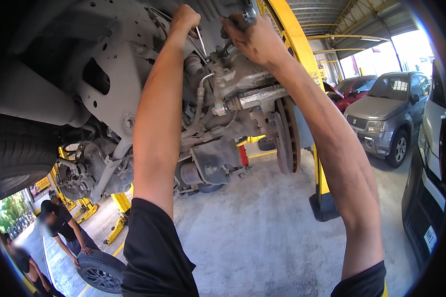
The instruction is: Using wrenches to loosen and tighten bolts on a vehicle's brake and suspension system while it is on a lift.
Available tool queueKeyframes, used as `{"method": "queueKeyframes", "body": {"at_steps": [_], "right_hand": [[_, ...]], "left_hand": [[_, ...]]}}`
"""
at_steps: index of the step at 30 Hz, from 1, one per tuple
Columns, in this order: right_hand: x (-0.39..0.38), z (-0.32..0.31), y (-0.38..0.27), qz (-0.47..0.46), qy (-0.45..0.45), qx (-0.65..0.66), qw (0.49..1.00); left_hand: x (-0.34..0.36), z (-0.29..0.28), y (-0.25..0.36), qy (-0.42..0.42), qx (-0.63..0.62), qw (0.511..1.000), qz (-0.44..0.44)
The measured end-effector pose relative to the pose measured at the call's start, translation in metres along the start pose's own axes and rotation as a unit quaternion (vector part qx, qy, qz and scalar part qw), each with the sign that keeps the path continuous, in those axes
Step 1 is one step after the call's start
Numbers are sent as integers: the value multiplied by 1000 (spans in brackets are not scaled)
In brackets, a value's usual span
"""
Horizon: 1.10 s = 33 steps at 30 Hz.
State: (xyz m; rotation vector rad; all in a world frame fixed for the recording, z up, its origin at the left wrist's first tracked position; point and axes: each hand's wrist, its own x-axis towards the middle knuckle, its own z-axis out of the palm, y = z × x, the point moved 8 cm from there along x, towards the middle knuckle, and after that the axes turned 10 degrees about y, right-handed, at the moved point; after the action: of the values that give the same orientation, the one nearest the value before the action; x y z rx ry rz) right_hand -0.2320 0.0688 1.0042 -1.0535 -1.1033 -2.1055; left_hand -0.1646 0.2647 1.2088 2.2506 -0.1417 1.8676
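Both my arms reach up into the underside of a raised vehicle. My left hand (186,21) is closed on a slim silver tool (199,39), whose shaft runs down toward a dirty metal fitting (215,67). My right hand (252,42) grips a thicker metal tool (249,16) near the top, its fingers curled and partly hidden. Below them are a bent metal line with a hose (200,94), a silvery cylindrical bar (262,96) and a rusty brake disc (286,136).
A yellow lift post (321,175) stands at right, beside parked cars (389,119) and a dark vehicle (423,198). A tire (17,148) hangs at upper left. Two co-workers (67,227) are at lower left, one holding a loose wheel (101,272).
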Motion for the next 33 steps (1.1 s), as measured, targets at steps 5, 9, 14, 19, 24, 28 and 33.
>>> {"method": "queueKeyframes", "body": {"at_steps": [5,9,14,19,24,28,33], "right_hand": [[-11,-1,13,-26,-14,-37,999],[-13,-1,13,2,-21,-17,1000],[-19,7,20,-44,51,-35,997],[-20,21,36,26,3,26,999],[-22,16,22,-37,-15,-7,999],[-14,10,10,-22,12,4,1000],[-15,12,32,4,15,7,1000]], "left_hand": [[-56,-4,53,4,-9,1000,18],[-60,-3,60,12,33,999,-2],[-47,27,62,99,12,992,79],[-52,29,60,44,-4,993,112],[-97,28,36,64,-346,934,65],[-164,-9,32,75,-442,893,46],[-270,-48,34,131,-335,923,134]]}}
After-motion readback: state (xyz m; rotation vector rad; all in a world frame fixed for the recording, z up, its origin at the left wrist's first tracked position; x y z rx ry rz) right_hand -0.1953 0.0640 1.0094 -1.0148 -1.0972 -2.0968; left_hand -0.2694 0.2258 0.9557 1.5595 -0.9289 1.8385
